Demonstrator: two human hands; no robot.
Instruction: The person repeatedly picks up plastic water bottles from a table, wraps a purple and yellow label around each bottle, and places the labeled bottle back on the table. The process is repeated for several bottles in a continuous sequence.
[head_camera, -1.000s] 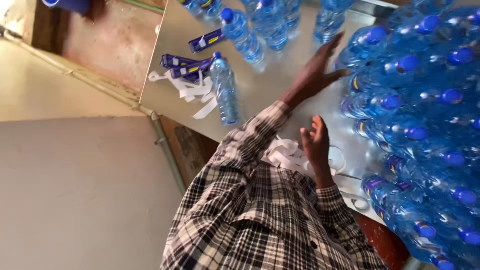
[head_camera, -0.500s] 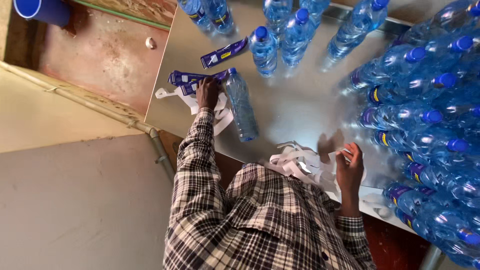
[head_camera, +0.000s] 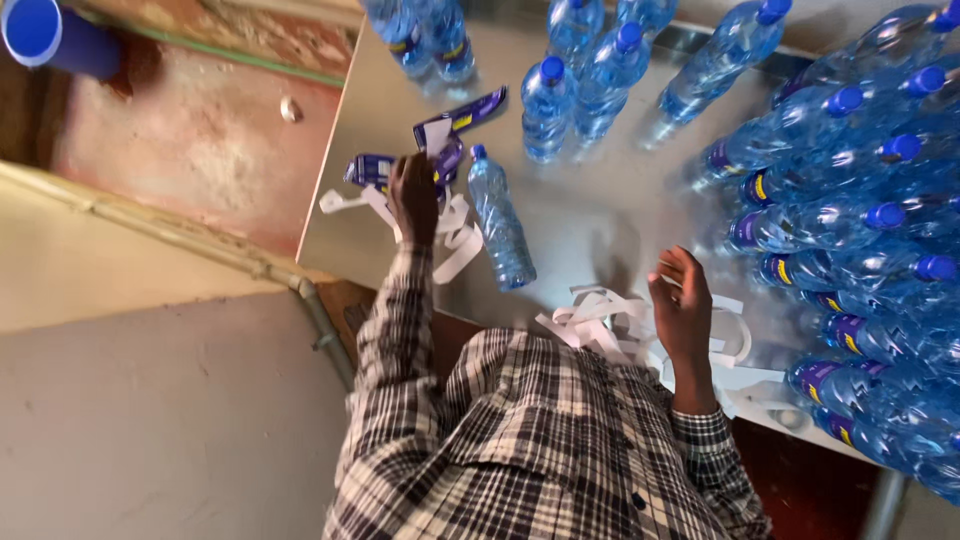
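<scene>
My left hand (head_camera: 413, 195) reaches out to a small pile of purple bottle labels (head_camera: 448, 140) near the left edge of the grey metal table (head_camera: 600, 215) and closes on one of them. A clear water bottle with a blue cap (head_camera: 500, 225) lies on its side just right of that hand, with no label on it. Curled white backing strips (head_camera: 455, 240) lie under and around the labels. My right hand (head_camera: 685, 310) hovers with its fingers loosely apart over another heap of white strips (head_camera: 590, 320) at the near edge.
Several blue-capped bottles (head_camera: 590, 75) stand at the back of the table. A big stack of labelled bottles (head_camera: 860, 220) lies on the right. A blue cylinder (head_camera: 45, 35) stands on the reddish floor (head_camera: 190, 160) beyond the table's left edge.
My left hand swung from the bottles at the right over to the labels at the left and settled on them. My right hand came down over the white strips.
</scene>
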